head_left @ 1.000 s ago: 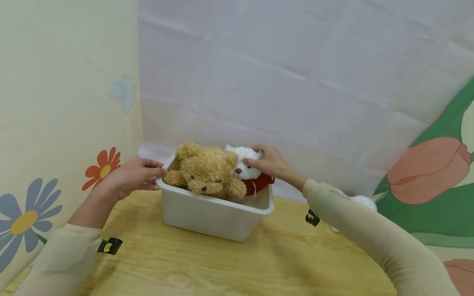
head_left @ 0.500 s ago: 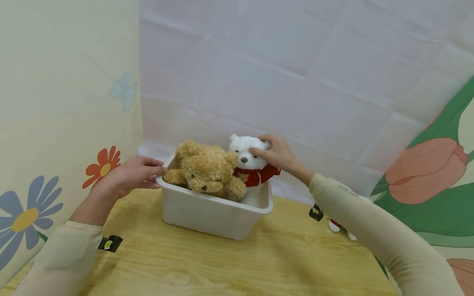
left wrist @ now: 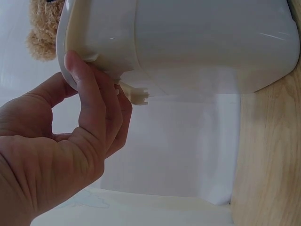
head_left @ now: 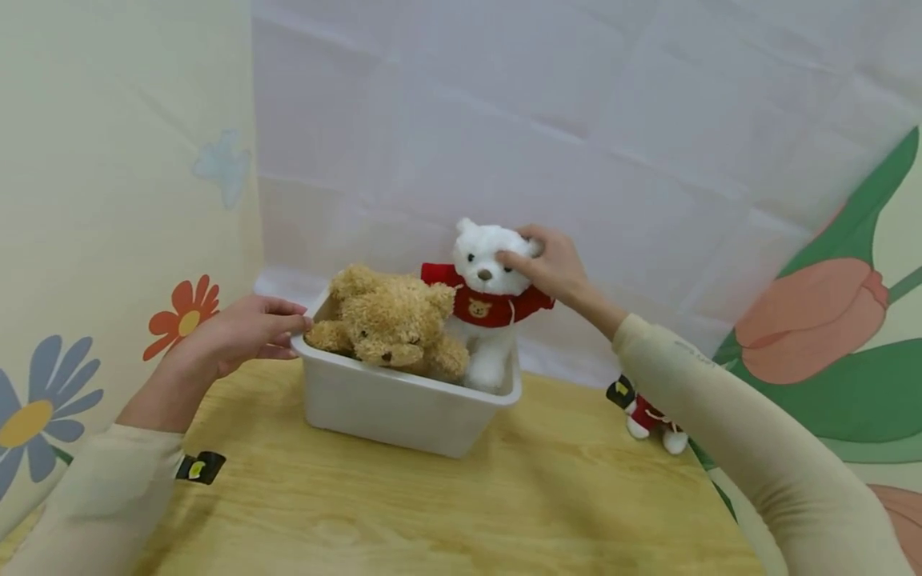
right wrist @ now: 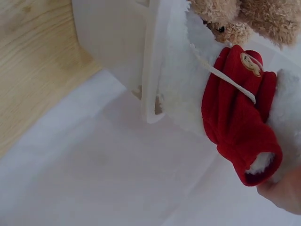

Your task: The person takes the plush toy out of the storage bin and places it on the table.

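Observation:
My right hand grips the head of a white teddy bear in a red hoodie. The bear is upright, its lower body still inside the white plastic bin. In the right wrist view the red hoodie shows beside the bin's rim, with only a bit of my hand at the edge. My left hand pinches the bin's left rim, thumb inside and fingers outside, as the left wrist view shows at the rim. A curly brown teddy bear slumps in the bin, facing me.
Another small white plush in red sits on the wooden table at the right, partly hidden behind my right forearm. A white cloth backdrop hangs close behind the bin. Flower-printed panels stand at both sides.
My right hand has lifted the white teddy bear upward and slightly right, bringing its hoodie and legs into sight. My left hand stays on the rim. The view has shifted slightly.

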Demonstrator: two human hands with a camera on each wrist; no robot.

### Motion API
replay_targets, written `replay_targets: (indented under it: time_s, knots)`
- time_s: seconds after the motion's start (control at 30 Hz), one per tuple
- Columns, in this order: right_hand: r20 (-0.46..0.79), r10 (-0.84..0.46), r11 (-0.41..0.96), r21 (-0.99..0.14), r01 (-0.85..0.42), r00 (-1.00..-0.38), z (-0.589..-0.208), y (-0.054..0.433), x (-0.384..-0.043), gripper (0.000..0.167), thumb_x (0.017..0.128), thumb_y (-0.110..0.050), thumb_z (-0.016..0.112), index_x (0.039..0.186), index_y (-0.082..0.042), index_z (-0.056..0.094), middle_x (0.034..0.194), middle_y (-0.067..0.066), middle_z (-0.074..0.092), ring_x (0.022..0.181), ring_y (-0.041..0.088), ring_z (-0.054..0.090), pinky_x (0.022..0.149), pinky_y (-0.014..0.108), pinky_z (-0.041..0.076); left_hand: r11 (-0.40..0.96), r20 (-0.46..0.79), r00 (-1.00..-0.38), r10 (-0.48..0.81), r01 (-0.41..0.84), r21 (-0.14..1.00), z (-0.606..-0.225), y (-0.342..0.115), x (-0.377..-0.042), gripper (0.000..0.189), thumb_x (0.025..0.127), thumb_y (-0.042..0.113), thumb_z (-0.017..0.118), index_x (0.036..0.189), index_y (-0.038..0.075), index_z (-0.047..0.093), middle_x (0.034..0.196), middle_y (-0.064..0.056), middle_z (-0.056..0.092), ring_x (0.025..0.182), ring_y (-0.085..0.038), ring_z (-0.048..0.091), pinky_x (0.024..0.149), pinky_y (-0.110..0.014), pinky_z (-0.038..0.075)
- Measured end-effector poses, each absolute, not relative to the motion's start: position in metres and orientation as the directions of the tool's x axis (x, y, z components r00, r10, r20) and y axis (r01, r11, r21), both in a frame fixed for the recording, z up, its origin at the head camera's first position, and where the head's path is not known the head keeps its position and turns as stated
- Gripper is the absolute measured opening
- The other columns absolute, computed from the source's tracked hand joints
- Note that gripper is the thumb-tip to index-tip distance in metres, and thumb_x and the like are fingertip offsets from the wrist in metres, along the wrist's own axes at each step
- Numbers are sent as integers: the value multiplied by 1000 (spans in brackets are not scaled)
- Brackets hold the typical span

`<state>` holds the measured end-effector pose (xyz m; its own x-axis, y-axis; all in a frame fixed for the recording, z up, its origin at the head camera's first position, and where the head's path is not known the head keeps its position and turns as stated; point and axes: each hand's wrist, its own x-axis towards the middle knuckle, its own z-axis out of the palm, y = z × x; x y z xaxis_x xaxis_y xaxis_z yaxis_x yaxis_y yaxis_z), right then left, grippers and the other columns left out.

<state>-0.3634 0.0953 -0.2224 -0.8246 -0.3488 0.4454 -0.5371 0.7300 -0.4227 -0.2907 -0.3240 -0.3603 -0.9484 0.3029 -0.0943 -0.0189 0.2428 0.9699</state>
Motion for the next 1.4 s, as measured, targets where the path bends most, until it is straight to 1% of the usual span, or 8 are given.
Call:
replay_targets:
  time_s: [0.2,0.5,0.67,0.83,1.1,1.2,1.3,1.4]
  knots:
    - [484,-285,723,-459,-517,-828,-209,106,-361,48,90,-37,77,125,-6,70,116,10,69,98,24,63,79,42,55,232,-103,-948,302,-32,972,-361,-323,-292,61,108,22,54,149,-16,30,130,-23,47,93,-21,59,83,-34,59]
    - [537,-171,690,-533,-489,-826,-190,125,-358,50,91,-42,76,127,-7,71,119,8,67,99,21,60,79,36,54,256,-113,-947,302,-34,966,-363,-326,-290,67,107,26,57,150,-16,28,128,-24,49,94,-23,61,84,-34,59]
    - [540,-102,668,-585,-460,-836,-178,136,-357,53,90,-46,75,131,-12,70,124,5,65,104,20,59,84,36,54,253,-111,-944,309,-31,967,-364,-329,-290,71,106,29,59,151,-15,28,127,-25,48,94,-25,62,85,-35,58]
    - [536,-70,657,-609,-444,-841,-168,149,-353,50,90,-43,76,130,-12,70,125,5,64,105,20,60,84,34,54,249,-113,-943,312,-34,968,-364,-333,-292,71,106,30,59,151,-15,27,127,-22,49,91,-23,62,85,-35,58]
    - [486,16,597,-705,-382,-874,-155,189,-338,45,90,-35,79,127,-10,71,120,8,64,101,21,59,80,26,53,249,-129,-935,330,-46,967,-371,-338,-289,72,106,31,58,153,-14,25,122,-20,50,88,-22,60,85,-35,58]
    - [445,53,550,-760,-345,-894,-154,207,-333,43,90,-32,80,126,-10,71,120,7,62,102,20,58,79,24,52,266,-124,-938,324,-36,963,-372,-344,-285,72,107,32,57,153,-14,26,125,-21,49,90,-23,59,86,-35,58]
    - [400,86,534,-791,-297,-912,-157,224,-328,45,89,-34,81,127,-12,70,121,4,61,103,18,57,78,22,52,281,-119,-942,314,-27,959,-372,-350,-281,72,107,34,57,152,-13,27,129,-23,47,92,-23,58,85,-35,58]
    - [370,94,561,-786,-258,-924,-162,242,-324,48,90,-38,80,129,-13,69,121,4,60,102,18,57,77,21,52,285,-117,-944,308,-26,958,-370,-355,-277,73,106,35,58,152,-13,28,128,-22,47,91,-23,58,84,-34,58]
